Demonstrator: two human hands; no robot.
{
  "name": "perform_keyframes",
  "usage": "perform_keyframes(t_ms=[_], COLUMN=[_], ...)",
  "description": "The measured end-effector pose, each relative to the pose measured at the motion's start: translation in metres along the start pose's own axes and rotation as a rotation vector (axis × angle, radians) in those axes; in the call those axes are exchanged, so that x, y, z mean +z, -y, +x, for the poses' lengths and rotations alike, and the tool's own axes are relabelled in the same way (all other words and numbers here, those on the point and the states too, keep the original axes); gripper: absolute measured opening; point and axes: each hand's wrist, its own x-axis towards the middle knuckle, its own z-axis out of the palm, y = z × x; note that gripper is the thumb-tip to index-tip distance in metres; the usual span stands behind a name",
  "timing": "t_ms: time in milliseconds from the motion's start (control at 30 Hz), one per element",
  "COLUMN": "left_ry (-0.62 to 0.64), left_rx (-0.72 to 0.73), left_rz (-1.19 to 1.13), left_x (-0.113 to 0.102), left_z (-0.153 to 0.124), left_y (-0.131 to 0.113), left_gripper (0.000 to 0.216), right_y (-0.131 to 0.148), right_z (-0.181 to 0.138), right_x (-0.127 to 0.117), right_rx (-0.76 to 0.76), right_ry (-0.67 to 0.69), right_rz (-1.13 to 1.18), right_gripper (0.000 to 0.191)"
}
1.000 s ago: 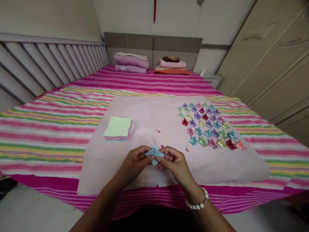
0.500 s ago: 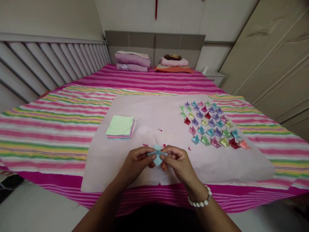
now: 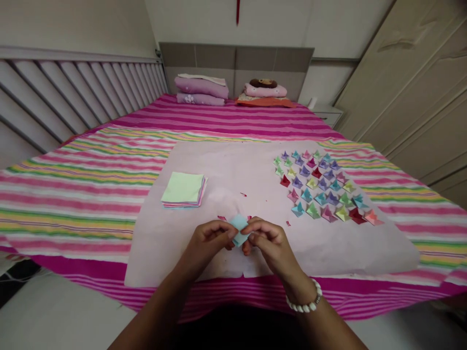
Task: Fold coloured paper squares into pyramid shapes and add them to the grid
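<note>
The light blue folded paper (image 3: 239,223) sits directly between the two hands, in front of the person's body and over the large pale sheet (image 3: 328,250) spread on the bed (image 3: 73,187). Its visible part is a diamond, one corner pointing away from the person and the opposite one back toward the body, so its longer line appears to run front to back, leaning slightly. The side corners are partly hidden by the fingers.

Neither hand is clearly nearer. The left hand (image 3: 209,240) pinches the paper's left side between thumb and forefinger. The right hand (image 3: 272,238) grips the right side, its forefinger reaching onto the face and its thumb lower, near the edge. Whether the paper touches the sheet beneath cannot be told.

Small red scraps (image 3: 243,194) lie beyond the hands, with another off to the right. The stack of square paper (image 3: 183,187), pale green on top, lies ahead and to the left, nearer the left hand. The rows of small folded paper shapes (image 3: 313,211) lie ahead and to the right, on the right hand's side, well apart from the stack.
</note>
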Motion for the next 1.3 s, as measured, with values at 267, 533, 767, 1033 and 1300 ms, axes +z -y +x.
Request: perform_keyframes(t_ms=[267, 533, 767, 1033, 1300], left_ry=[-0.125, -0.169, -0.187, -0.08, -0.076], left_rx=[0.085, 0.082, 0.076, 0.206, 0.151], left_rz=[0.259, 0.353, 0.384, 0.44, 0.421], left_x=[0.001, 0.006, 0.006, -0.003, 0.0], left_z=[0.0, -0.004, -0.006, -0.006, -0.006], left_y=[0.001, 0.003, 0.004, 0.003, 0.001], left_gripper=[0.009, 0.013, 0.011, 0.02, 0.011], right_y=[0.004, -0.005, -0.005, 0.002, 0.013], right_z=[0.001, 0.004, 0.003, 0.003, -0.001], right_x=[0.007, 0.007, 0.007, -0.003, 0.0], right_rx=[0.034, 0.056, 0.058, 0.111, 0.046], right_ry=[-0.105, -0.199, -0.243, -0.181, -0.194], right_rz=[-0.149, -0.176, -0.169, -0.127, -0.21], right_gripper=[0.017, 0.024, 0.015, 0.019, 0.021])
